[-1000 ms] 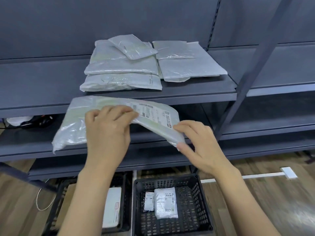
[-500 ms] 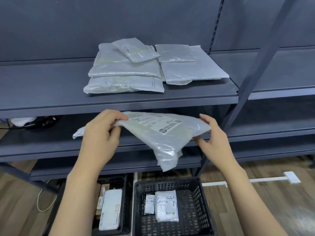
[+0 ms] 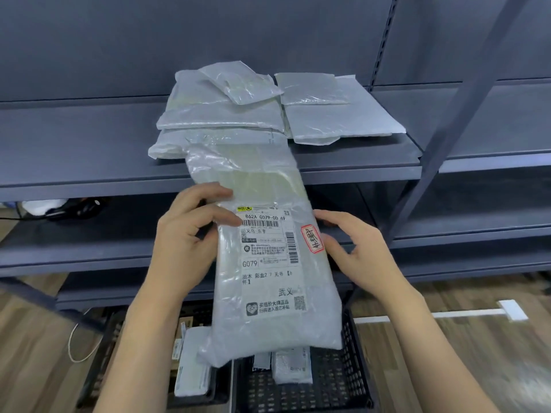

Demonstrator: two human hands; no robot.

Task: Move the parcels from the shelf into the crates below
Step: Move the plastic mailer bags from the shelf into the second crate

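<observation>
Grey metal shelving (image 3: 89, 144) stands over a wood-look floor (image 3: 32, 338), with a pile of parcels (image 3: 226, 117) on the upper shelf. The left hand (image 3: 190, 236) grips the left edge of a long labelled parcel (image 3: 268, 263), fingers curled over its face; the right hand (image 3: 354, 245) presses its right edge with nearly straight fingers. It hangs above two black crates (image 3: 351, 380), hiding most of their contents.
</observation>
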